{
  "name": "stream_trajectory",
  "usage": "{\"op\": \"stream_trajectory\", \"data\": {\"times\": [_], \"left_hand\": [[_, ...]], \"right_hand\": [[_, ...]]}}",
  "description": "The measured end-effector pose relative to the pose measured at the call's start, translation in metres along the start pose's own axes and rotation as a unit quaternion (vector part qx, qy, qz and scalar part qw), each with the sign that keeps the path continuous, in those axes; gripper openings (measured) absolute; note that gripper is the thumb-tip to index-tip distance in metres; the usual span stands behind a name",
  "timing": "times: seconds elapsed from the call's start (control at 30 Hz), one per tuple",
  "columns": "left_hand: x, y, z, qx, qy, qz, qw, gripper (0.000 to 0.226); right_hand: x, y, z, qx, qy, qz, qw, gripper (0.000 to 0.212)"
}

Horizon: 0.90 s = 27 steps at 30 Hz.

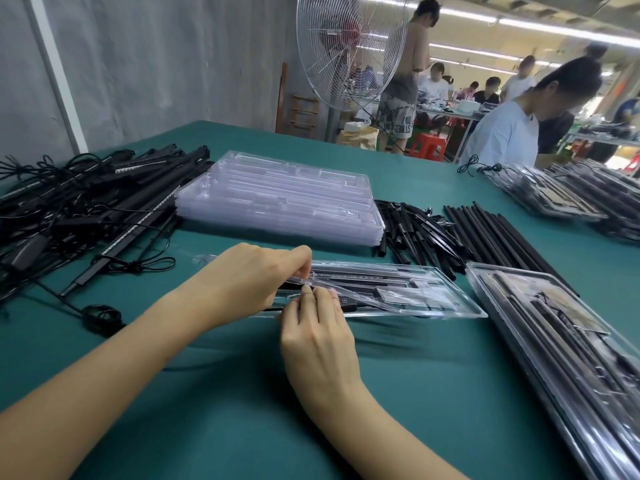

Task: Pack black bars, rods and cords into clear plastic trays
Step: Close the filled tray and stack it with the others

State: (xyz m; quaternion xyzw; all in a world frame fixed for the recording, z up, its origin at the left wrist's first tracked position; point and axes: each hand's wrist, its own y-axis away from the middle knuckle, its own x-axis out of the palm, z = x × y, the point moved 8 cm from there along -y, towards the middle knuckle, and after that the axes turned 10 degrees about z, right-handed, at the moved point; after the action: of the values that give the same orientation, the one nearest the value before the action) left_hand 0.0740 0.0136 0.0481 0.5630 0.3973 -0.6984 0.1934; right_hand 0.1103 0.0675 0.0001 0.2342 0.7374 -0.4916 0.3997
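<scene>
A clear plastic tray (446, 299) lies on the green table in front of me, with black bars and a cord set in its slots. My left hand (256, 278) pinches the tray's thin plastic at its left part, thumb and fingers curled. My right hand (318, 327) rests at the tray's near edge, with its fingertips on a black inline piece of the cord (349, 303). A stack of empty clear trays (277, 199) stands behind. Black bars with tangled cords (90, 202) are heaped at the left. Short black pieces (412, 230) and plain black rods (495, 233) lie at the right.
Filled trays (568, 341) are stacked at the near right, and more filled trays (568, 192) sit at the far right. A person in a light shirt (502, 136) works at the table's far side. A standing fan (346, 50) is behind the table.
</scene>
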Motion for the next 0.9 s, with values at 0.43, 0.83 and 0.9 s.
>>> {"op": "stream_trajectory", "data": {"times": [0.43,0.83,0.9], "left_hand": [[0.010,0.000,0.008,-0.028,0.039,0.039,0.998,0.036],[0.014,0.014,0.022,-0.050,0.339,0.163,0.925,0.015],[0.028,0.019,0.022,-0.046,0.364,0.239,0.899,0.014]], "right_hand": [[-0.003,0.002,-0.004,0.001,0.005,-0.023,1.000,0.032],[-0.052,0.016,-0.021,-0.106,-0.169,-0.208,0.958,0.026],[-0.062,0.015,-0.029,-0.115,-0.213,-0.223,0.944,0.030]]}}
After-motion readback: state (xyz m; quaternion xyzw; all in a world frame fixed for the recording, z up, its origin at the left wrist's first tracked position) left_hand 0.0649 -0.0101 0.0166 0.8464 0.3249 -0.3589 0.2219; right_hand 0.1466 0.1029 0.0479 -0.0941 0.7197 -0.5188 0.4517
